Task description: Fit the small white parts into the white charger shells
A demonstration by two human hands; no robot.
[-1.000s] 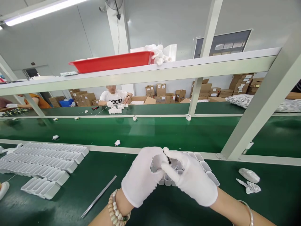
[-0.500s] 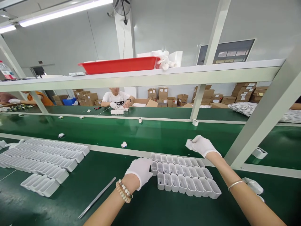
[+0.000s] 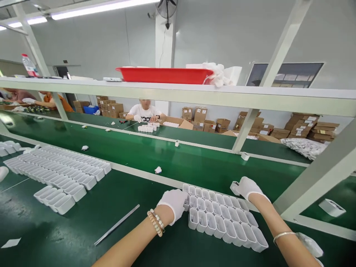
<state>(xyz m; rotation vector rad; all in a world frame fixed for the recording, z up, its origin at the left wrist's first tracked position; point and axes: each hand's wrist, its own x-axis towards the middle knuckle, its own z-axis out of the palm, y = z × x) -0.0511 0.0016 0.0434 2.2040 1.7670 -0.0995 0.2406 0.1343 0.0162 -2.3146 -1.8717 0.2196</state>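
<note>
A cluster of small white open-topped plastic cases stands in rows on the green table in front of me. My left hand, in a white glove, rests curled against the left end of the cluster, touching a case there. My right hand, also gloved, is closed on one white case held just over the far right end of the cluster, near the edge of the conveyor belt.
Long rows of the same white cases lie at the left. Metal tweezers lie on the table left of my left arm. A slanted frame post rises at right. Another white case sits beyond it. A person sits across the belt.
A second ago both hands worked together on a case over the cluster. They then parted: the right hand carried a case out toward the belt, the left dropped to the cluster's left end.
</note>
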